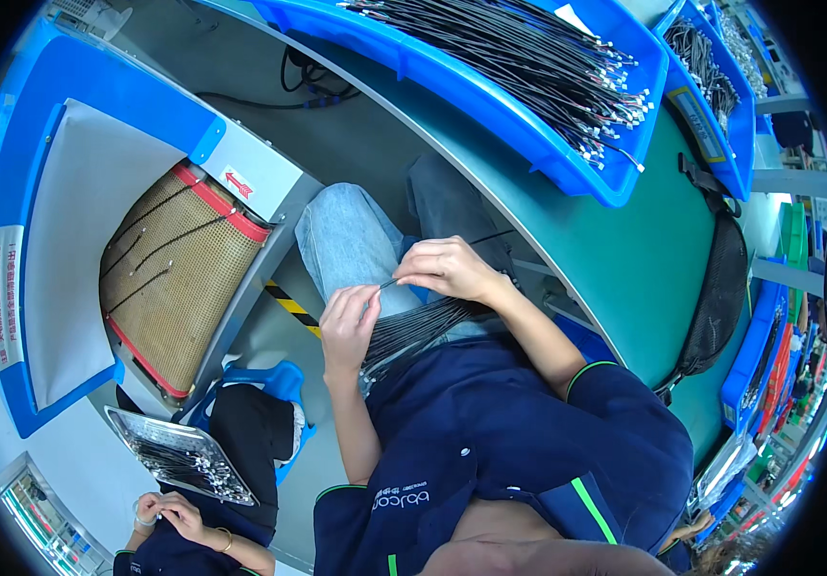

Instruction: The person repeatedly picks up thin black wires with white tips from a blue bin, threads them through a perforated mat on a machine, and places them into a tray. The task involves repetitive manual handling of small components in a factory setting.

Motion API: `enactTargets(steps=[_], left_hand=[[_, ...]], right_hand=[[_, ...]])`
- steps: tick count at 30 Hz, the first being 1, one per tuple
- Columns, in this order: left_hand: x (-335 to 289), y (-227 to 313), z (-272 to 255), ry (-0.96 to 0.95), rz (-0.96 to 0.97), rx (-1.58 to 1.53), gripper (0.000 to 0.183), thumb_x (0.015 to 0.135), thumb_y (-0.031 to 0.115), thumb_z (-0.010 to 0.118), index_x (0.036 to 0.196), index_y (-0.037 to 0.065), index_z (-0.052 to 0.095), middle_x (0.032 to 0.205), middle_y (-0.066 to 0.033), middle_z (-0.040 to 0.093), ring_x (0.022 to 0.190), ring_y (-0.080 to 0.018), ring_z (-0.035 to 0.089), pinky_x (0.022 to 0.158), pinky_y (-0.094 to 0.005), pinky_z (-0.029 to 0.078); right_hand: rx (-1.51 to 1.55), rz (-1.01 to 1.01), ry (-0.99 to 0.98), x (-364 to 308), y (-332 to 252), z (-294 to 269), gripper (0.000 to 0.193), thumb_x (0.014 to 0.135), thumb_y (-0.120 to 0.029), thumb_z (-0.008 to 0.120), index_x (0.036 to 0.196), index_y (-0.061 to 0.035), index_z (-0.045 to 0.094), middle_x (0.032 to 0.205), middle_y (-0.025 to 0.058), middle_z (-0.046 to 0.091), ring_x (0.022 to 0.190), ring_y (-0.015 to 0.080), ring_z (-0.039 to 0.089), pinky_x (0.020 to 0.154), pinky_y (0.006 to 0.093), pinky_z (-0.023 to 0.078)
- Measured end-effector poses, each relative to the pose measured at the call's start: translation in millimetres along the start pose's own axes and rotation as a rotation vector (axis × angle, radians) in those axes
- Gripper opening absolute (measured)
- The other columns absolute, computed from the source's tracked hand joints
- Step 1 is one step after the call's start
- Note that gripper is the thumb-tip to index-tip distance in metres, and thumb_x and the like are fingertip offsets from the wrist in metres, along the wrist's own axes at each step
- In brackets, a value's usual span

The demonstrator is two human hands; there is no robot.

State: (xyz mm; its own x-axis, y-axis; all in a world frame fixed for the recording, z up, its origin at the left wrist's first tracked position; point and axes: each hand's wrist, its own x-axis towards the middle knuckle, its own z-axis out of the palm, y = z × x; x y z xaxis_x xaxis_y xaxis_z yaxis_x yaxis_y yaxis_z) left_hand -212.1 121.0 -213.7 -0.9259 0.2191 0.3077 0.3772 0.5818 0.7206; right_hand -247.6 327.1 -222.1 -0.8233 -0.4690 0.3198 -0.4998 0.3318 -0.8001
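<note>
My left hand (348, 326) and my right hand (447, 269) are close together above my lap. Both have fingers pinched on one thin black cable (388, 283), a short piece of which shows between them. A dark end of cable sticks out past my right hand toward the table edge. Beneath my hands, a bundle of black cables (413, 334) lies across my thighs, partly covered by my right wrist. What sits on the cable's end at my left fingertips is too small to make out.
A blue bin (567, 178) of black cables with white connectors stands on the green table (615, 250), near a black bag (716, 298). At left, a mesh conveyor belt (183, 278) carries several cables out of a blue-framed machine. A co-worker sits below it with a metal tray (240, 492).
</note>
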Motion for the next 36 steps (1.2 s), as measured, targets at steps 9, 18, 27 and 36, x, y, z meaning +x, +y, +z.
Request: enactTargets(steps=[9, 18, 27, 36], left_hand=[[-29.3, -37.8, -41.3, 0.033, -0.198, 0.156, 0.01, 0.075, 0.0, 0.07, 0.084, 0.002, 0.065, 0.081, -0.01, 0.065, 0.075, -0.0239, 0.062, 0.069, -0.0335, 0.049], [-54.3, -63.4, -78.9, 0.125, -0.329, 0.213, 0.009, 0.077, -0.001, 0.068, 0.085, 0.0, 0.064, 0.081, -0.009, 0.065, 0.072, -0.0203, 0.061, 0.068, -0.0302, 0.049], [-55.0, -61.2, -86.1, 0.126, -0.375, 0.165, 0.008, 0.077, -0.003, 0.067, 0.084, -0.002, 0.063, 0.079, -0.0093, 0.064, 0.072, -0.0209, 0.06, 0.067, -0.031, 0.048], [-59.9, -69.2, -95.4, 0.123, -0.28, 0.181, 0.009, 0.079, -0.003, 0.067, 0.087, -0.001, 0.064, 0.083, -0.0083, 0.066, 0.072, -0.0177, 0.061, 0.066, -0.0283, 0.048]], right_hand=[[-0.037, 0.097, -0.045, -13.6, 35.7, -23.7, 0.015, 0.081, -0.021, 0.069, 0.086, -0.0067, 0.069, 0.081, 0.0053, 0.064, 0.077, 0.0234, 0.058, 0.075, 0.0343, 0.047], [-0.03, 0.309, -0.07, -18.0, 28.7, -46.2, 0.021, 0.086, -0.025, 0.065, 0.091, -0.0052, 0.068, 0.085, 0.0056, 0.066, 0.08, 0.0186, 0.063, 0.072, 0.0292, 0.048], [0.14, 0.23, 0.116, -17.4, 20.5, -40.1, 0.012, 0.085, -0.011, 0.066, 0.091, -0.0005, 0.065, 0.085, 0.0074, 0.063, 0.08, 0.0188, 0.062, 0.071, 0.0291, 0.048], [0.148, 0.115, 0.018, -23.2, 29.8, -38.9, 0.011, 0.082, -0.009, 0.068, 0.09, -0.0012, 0.067, 0.08, 0.0068, 0.061, 0.074, 0.0188, 0.059, 0.065, 0.0309, 0.046]])
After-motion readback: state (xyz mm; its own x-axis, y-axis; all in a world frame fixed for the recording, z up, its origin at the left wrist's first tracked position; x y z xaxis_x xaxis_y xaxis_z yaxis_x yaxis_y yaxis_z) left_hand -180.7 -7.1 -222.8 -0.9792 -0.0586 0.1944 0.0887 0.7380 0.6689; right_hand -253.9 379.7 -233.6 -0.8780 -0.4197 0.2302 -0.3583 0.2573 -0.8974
